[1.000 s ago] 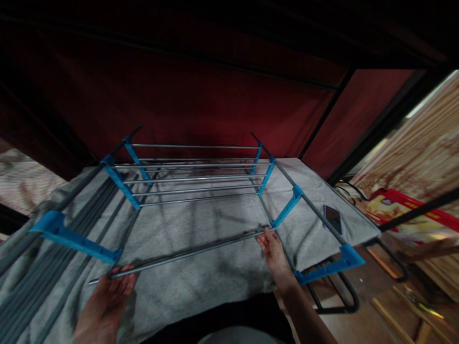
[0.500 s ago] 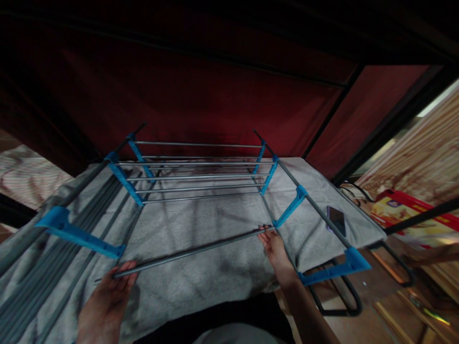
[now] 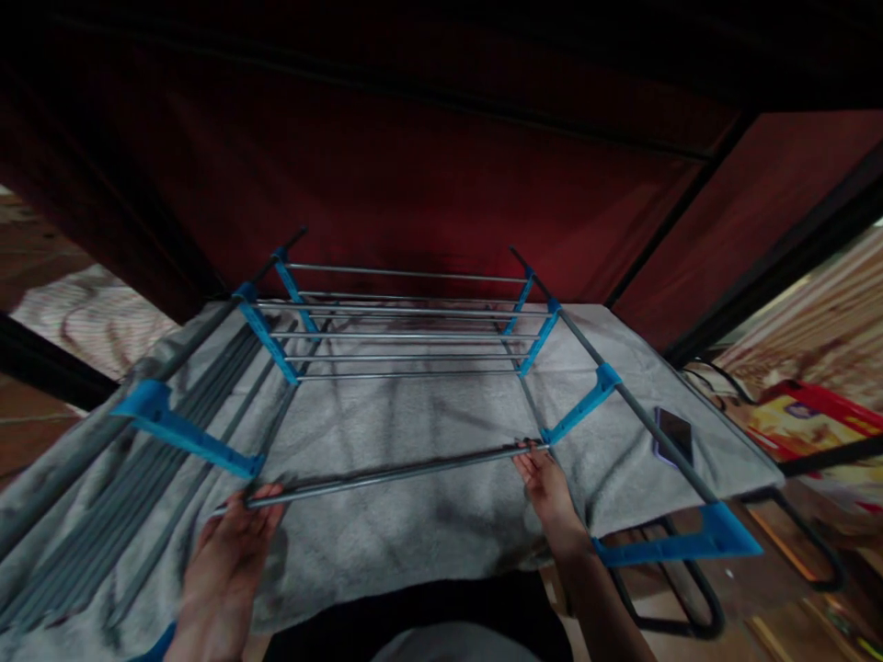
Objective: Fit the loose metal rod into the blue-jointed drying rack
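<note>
A thin grey metal rod (image 3: 393, 475) spans between my hands, low over the grey cloth. Its left end is gripped by my left hand (image 3: 238, 538), close to a blue plastic bracket (image 3: 193, 443). My right hand (image 3: 544, 478) has its fingers around the other end, which lies at the inner tip of the right blue bracket (image 3: 583, 405); whether it sits in the bracket I cannot tell. Both brackets belong to a rack of grey tubes, whose far part carries several crossbars (image 3: 414, 337) between blue brackets.
Several loose grey tubes (image 3: 152, 469) lie on the cloth (image 3: 400, 542) at left. A phone (image 3: 672, 435) rests under the right rail. Beyond the right edge are a red and yellow package (image 3: 814, 423) and black metal tube legs (image 3: 696, 607). A dark red panel (image 3: 414, 184) stands behind.
The view has shifted, so the rack appears farther right. My left hand and the rod's left end have risen slightly toward the left bracket; my right hand stays by the right bracket.
</note>
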Demonstrator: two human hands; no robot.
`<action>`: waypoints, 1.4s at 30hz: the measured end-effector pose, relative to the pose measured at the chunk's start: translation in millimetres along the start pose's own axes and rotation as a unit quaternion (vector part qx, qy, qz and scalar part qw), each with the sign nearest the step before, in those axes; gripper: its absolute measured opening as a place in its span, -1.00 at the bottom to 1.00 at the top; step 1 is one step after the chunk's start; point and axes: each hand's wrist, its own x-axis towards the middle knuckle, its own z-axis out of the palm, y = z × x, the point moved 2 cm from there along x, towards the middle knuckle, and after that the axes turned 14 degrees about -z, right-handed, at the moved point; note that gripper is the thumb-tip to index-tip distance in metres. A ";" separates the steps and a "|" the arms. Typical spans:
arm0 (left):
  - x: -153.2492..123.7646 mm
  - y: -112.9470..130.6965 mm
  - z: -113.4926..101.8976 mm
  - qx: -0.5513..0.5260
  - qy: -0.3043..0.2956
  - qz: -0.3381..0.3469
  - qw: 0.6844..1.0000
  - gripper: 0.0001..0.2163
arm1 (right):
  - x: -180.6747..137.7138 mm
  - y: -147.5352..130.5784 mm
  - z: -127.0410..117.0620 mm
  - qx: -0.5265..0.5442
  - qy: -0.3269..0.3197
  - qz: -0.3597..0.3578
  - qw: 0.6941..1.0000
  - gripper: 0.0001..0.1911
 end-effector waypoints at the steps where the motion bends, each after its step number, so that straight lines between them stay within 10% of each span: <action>1: -0.2 -0.5 2.0 -0.011 0.002 0.019 1.000 -0.75 | -0.2 -1.4 -2.2 -0.004 -0.004 -0.004 1.000 -0.65; 12: -13.5 -19.4 8.6 -0.057 -0.015 0.042 0.997 -0.84 | 0.9 -13.4 -39.5 -0.104 -0.041 -0.025 0.993 -0.81; 42: -31.6 -79.9 28.5 0.013 -0.144 0.012 0.989 -0.74 | 0.9 11.0 -38.5 -0.133 -0.083 0.052 0.986 -0.84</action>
